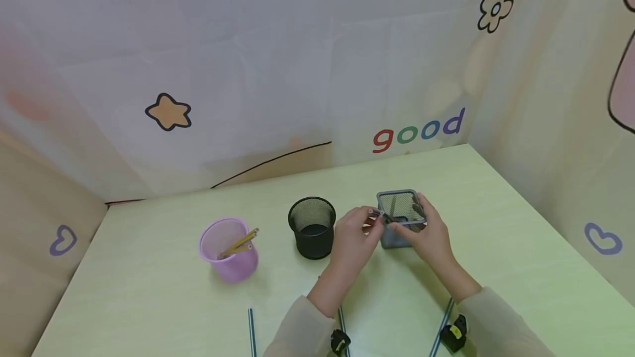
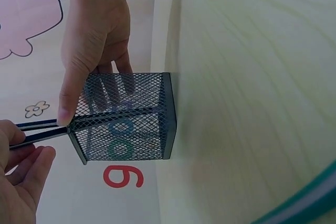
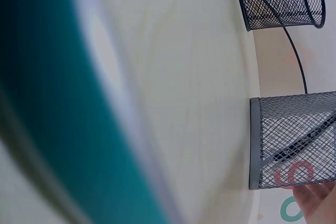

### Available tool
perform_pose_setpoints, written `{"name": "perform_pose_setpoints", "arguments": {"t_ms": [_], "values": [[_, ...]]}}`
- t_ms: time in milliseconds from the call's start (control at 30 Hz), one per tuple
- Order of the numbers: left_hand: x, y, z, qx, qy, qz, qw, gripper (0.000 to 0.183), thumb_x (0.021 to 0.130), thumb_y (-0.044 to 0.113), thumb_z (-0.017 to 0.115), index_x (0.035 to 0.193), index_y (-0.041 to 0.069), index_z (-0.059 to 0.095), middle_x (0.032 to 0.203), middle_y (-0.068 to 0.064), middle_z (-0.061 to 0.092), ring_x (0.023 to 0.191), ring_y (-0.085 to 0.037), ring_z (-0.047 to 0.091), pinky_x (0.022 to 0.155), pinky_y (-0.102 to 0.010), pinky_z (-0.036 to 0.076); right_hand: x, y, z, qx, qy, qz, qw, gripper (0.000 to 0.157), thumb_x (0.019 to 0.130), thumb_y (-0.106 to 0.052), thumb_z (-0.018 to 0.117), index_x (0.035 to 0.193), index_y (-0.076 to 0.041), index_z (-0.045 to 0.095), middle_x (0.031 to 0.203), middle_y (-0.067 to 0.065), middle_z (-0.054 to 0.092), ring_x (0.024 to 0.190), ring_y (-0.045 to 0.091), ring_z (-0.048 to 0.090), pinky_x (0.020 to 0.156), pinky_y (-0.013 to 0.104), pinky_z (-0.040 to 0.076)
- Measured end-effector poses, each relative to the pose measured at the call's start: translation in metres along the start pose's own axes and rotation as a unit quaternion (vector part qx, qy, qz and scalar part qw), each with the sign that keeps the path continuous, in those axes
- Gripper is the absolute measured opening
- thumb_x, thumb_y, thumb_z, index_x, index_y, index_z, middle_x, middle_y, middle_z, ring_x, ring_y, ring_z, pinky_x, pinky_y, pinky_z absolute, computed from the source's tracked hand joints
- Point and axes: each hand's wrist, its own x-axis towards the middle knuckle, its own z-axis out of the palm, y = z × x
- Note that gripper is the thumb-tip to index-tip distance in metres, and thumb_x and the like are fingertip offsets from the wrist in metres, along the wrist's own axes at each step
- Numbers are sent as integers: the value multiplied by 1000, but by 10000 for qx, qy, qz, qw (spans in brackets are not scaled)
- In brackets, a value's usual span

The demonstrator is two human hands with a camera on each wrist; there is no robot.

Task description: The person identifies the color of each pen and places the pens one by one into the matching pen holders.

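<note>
My left hand (image 1: 352, 236) pinches slim dark pencils (image 2: 35, 137) near their outer ends, above the rim of a square mesh pen holder (image 1: 397, 241). Their other ends slant down inside the holder, visible through the mesh in the left wrist view. My right hand (image 1: 432, 238) grips the holder on its right side, its thumb at the front of the rim and fingers behind the far wall. The holder stands upright on the table. How many pencils are inside cannot be told exactly.
A round black mesh cup (image 1: 315, 244) stands left of the square holder. Farther left, a purple cup (image 1: 235, 269) holds several yellow pencils (image 1: 242, 245). A slim blue-green stick (image 1: 251, 330) lies at the table's front. A patterned cloth wall (image 1: 268, 81) borders the table's back.
</note>
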Motion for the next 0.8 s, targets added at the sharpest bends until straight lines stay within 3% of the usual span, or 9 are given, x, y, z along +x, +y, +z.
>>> {"name": "perform_pose_setpoints", "arguments": {"t_ms": [333, 800], "values": [[-1, 4, 2, 192, -307, -206, 9991, 5, 87, 5, 64, 89, 1, 67, 87, -10, 68, 80, -16, 69, 66, -5, 50, -1, 1, 2, 155, 23, -45, 9999, 89, 82, -16, 75, 149, 2, 19, 148, 26, 31, 131, 43, 37, 101, 54, 41], [-4, -1, 8, 372, -326, -21, 9988, 6, 86, 4, 65, 91, 3, 67, 86, -8, 68, 78, -14, 68, 65, -6, 49, -1, 3, 2, 141, 120, -161, 9997, 88, 81, -15, 75, 148, 3, 21, 146, 27, 34, 129, 43, 39, 99, 55, 43]]}}
